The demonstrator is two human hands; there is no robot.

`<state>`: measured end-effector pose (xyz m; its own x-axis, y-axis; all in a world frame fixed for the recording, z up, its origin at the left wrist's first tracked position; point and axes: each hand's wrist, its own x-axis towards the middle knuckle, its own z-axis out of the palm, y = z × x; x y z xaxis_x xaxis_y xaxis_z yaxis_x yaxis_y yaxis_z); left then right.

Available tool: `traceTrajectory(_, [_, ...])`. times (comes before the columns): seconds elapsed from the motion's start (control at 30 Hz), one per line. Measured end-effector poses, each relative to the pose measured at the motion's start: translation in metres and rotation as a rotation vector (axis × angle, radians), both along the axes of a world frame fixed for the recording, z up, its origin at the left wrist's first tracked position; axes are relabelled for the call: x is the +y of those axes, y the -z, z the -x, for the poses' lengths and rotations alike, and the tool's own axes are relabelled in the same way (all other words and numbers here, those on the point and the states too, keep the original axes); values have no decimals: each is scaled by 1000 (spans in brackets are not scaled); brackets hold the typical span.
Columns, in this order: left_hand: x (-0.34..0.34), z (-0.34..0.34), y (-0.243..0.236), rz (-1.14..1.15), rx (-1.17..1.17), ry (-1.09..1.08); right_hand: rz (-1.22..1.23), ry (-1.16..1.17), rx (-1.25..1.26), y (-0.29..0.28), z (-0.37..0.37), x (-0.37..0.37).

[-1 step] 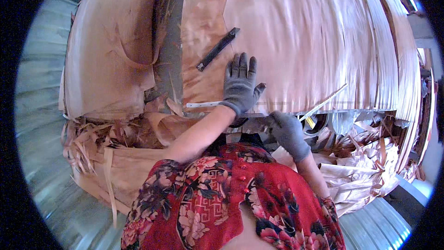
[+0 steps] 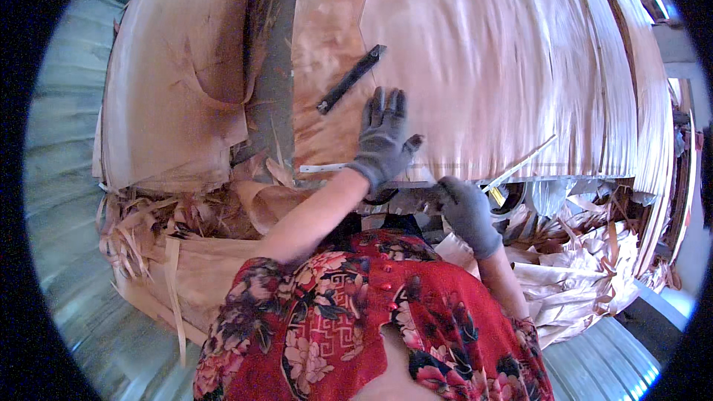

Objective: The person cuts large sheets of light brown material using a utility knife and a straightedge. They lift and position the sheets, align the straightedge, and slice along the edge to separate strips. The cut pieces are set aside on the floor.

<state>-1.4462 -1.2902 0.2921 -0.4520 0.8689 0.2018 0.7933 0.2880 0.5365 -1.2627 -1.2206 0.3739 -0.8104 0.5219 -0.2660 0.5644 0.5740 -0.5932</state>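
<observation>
Veneer sheets [image 2: 475, 67] — thin, pale reddish-brown wood — are spread across a work surface seen from above, and the left hand [image 2: 382, 141], in a grey glove, is laid flat on the top sheet with fingers spread, pressing rather than gripping. The right hand [image 2: 466, 212], also gloved in grey, is curled at the near edge of the same sheet, just beside a thin loose strip [image 2: 520, 163]; whether anything is pinched in it cannot be told. The sheet is judged light, flexible and brittle — likely to split along the grain if bent sharply or lifted by one corner — so it would best be taken along its near edge with both hands well apart, or slid flat. A narrow black bar [image 2: 350, 79] lies slantwise on the sheet above the left hand, apart from it. A second stack of veneer [image 2: 178, 82] is seen to the left, with torn scraps [image 2: 148, 230] heaped below it. No packages, labels or signs are visible. A red flowered garment [image 2: 356, 334] fills the lower edge.
</observation>
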Motion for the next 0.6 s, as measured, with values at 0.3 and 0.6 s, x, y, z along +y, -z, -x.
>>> traceTrajectory(0.3, [-78, 42, -3, 143, 212, 246, 150, 427, 171, -10, 1, -11])
traceTrajectory(0.6, [-120, 67, -20, 93, -23, 186, 381, 404, 234, -23, 59, -14])
